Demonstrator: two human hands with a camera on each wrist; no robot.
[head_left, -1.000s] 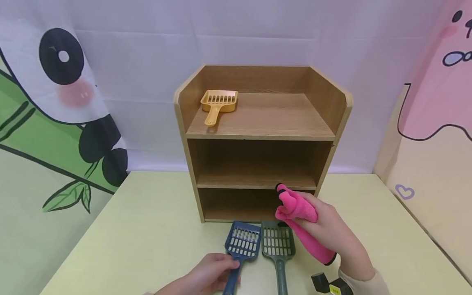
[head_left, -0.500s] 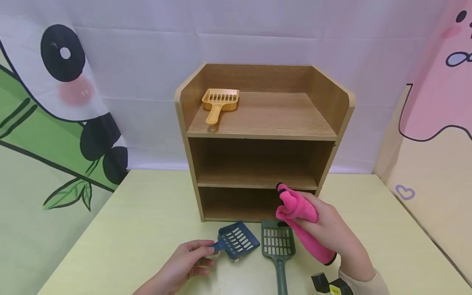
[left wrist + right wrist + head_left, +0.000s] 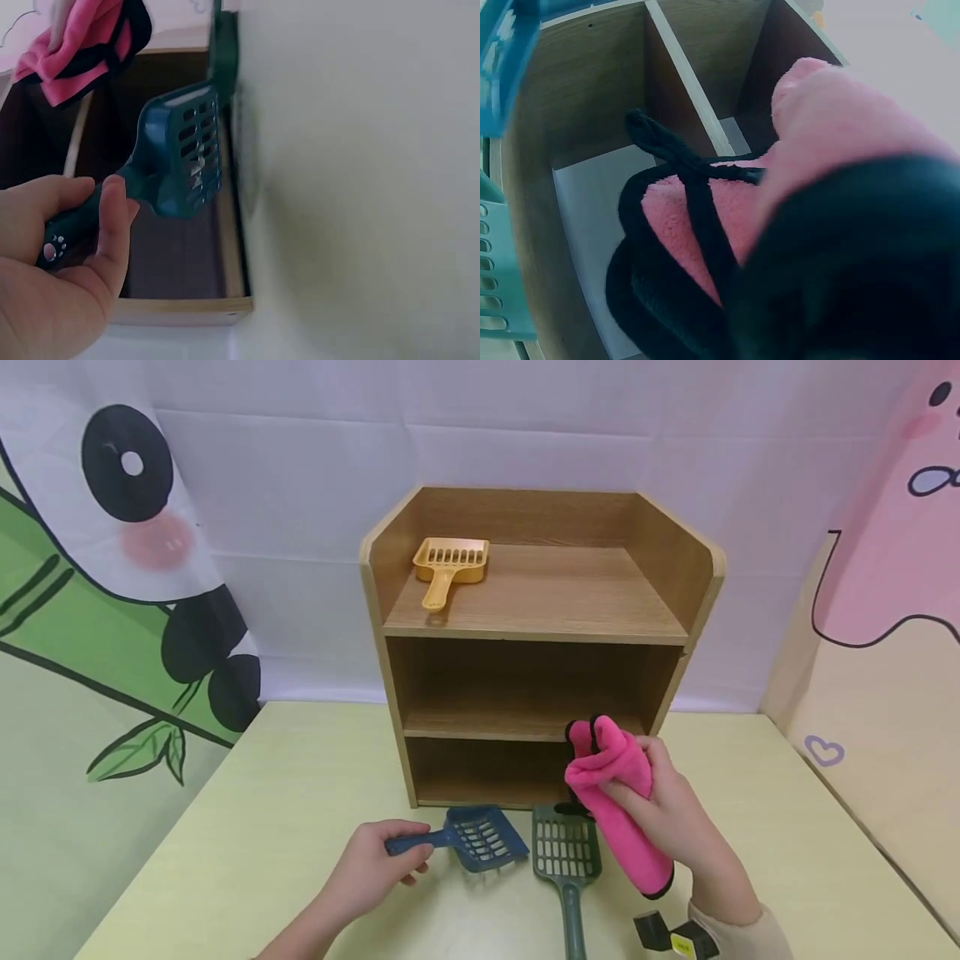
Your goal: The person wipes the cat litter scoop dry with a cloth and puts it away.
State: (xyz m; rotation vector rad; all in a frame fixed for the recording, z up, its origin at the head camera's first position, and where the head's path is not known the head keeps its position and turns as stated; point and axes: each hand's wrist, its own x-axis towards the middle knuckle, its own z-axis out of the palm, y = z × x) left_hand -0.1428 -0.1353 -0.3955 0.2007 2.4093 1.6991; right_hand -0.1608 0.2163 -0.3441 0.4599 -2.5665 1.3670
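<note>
A blue litter scoop [image 3: 452,837] is tilted over the table in front of the shelf, its slotted head pointing right. My left hand [image 3: 372,866] holds it by the handle, thumb and fingers round the grip; a paw print marks the handle [image 3: 60,241] in the left wrist view. With my right hand [image 3: 669,810] I grip a bunched pink cloth [image 3: 618,827] with black edging and a black loop. Just left of the cloth, a grey-green litter scoop [image 3: 567,883] lies flat on the table, handle toward me. In the right wrist view the cloth [image 3: 840,127] hides my fingers.
A wooden shelf unit [image 3: 536,637] stands at the back of the table [image 3: 300,777]. On its top board sits a yellow litter scoop [image 3: 442,578]. Printed fabric [image 3: 300,485] hangs behind. A small black device [image 3: 675,935] is at my right wrist.
My left hand has lifted the blue scoop and swung its handle from pointing toward me to pointing left. My right hand has turned the pink cloth slightly, raising its top.
</note>
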